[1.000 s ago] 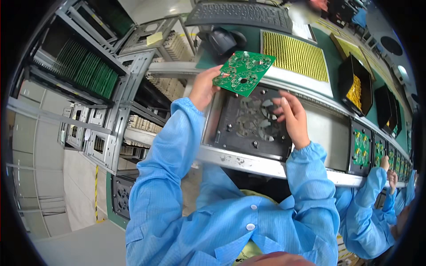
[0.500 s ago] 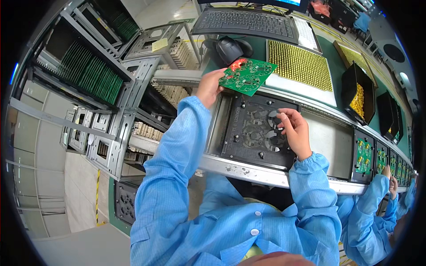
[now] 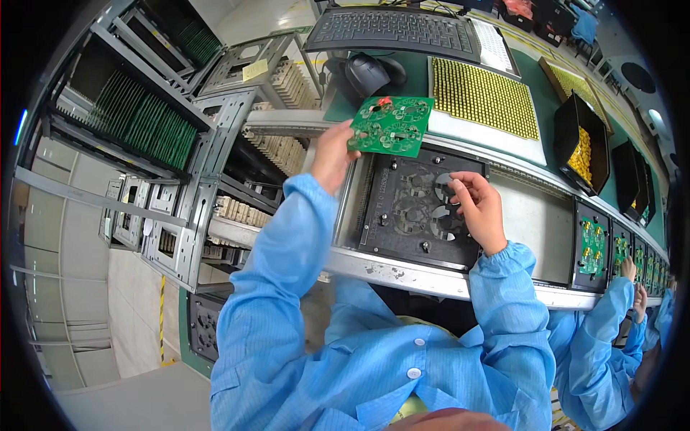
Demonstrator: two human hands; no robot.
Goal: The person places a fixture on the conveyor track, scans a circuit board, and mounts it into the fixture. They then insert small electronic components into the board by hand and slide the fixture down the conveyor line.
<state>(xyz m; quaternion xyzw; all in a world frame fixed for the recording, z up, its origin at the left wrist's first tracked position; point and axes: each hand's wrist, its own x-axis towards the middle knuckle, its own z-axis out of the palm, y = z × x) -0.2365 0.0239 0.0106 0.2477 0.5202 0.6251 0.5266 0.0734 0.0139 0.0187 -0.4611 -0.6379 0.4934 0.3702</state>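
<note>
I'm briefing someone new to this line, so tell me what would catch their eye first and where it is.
First, the bright green circuit board gripped by its edge in the left hand, a red light spot glowing near its top. Next, the dense yellow grid of small parts beyond it, on the bench's far side. Then the right hand, over the black fixture.

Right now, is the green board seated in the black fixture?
No, the left hand grips the green board by its edge, and the recesses of the black fixture show uncovered.
</note>
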